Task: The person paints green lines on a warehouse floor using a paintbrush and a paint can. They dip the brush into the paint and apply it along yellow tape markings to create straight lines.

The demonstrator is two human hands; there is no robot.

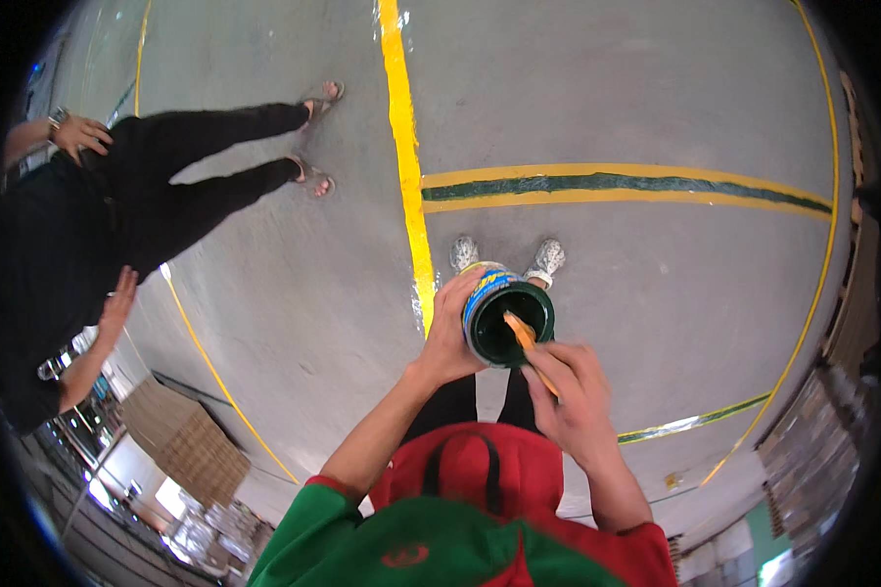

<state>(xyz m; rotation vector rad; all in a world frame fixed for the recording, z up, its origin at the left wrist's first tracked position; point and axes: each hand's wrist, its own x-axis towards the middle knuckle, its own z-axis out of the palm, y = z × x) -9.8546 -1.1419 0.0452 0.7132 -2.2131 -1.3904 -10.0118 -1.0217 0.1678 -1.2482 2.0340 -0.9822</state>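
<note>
My left hand [450, 331] is wrapped round the side of a paint can [481, 296] with a blue and yellow label, held in front of my body. Dark green paint coats the can's inside and rim. In my right hand [575, 394] is an orange-handled paintbrush [521, 331], gripped at the can's near right edge. The brush slants into the can's mouth, and its bristle end cannot be made out against the dark paint.
A wide yellow line [401, 127] runs along the grey floor, joined by a yellow band with a green stripe [607, 184]. To the left stands another person [78, 225] in dark clothes. Stacked cardboard [186, 440] is at lower left, wrapped stacks [822, 430] at right.
</note>
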